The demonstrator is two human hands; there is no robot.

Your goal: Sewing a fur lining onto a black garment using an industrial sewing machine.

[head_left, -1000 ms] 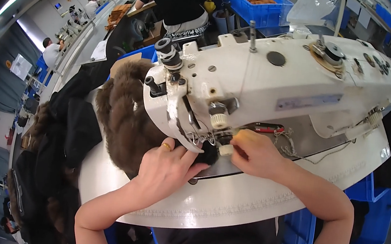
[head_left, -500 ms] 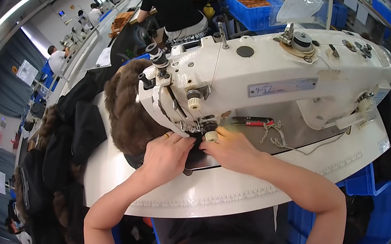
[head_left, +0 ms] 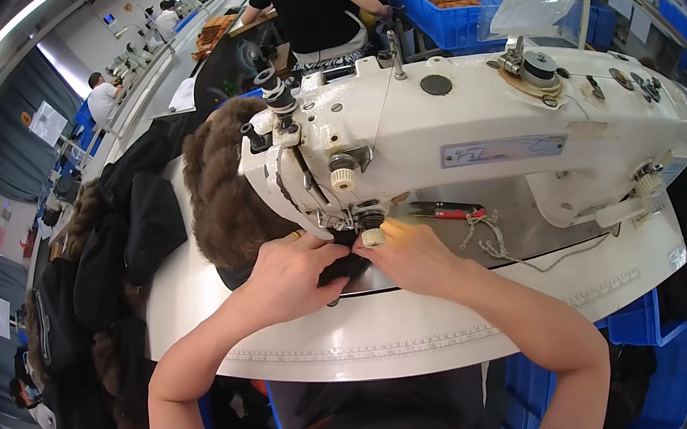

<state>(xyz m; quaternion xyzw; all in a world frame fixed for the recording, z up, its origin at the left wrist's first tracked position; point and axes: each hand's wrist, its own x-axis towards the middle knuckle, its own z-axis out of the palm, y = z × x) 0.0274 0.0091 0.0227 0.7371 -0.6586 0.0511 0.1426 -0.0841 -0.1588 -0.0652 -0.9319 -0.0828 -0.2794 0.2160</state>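
Observation:
A white sewing machine [head_left: 417,120] stands in front of me, its needle end toward my left. Under that end lies a black garment piece [head_left: 333,273] with thick brown fur [head_left: 225,190] bunched to the left of the head. My left hand [head_left: 288,272] rests on the black cloth, fingers stretched toward the needle area and thumb spread away from them. Beside the presser area, my right hand [head_left: 416,259] pinches the cloth's edge; its fingertips are partly hidden by a cream knob [head_left: 372,237]. The needle and stitching point are hidden.
Red-handled snips [head_left: 455,212] and a loose pale cord [head_left: 492,238] lie on the bed behind my right hand. Black fur-trimmed garments [head_left: 109,244] are heaped at left. Blue bins [head_left: 657,403] stand at lower right. A co-worker in black [head_left: 314,7] sits ahead.
My left thumb has swung out from the fingers, and a gap over the black cloth shows. My right hand stays near the needle area. The co-worker's arm has shifted right.

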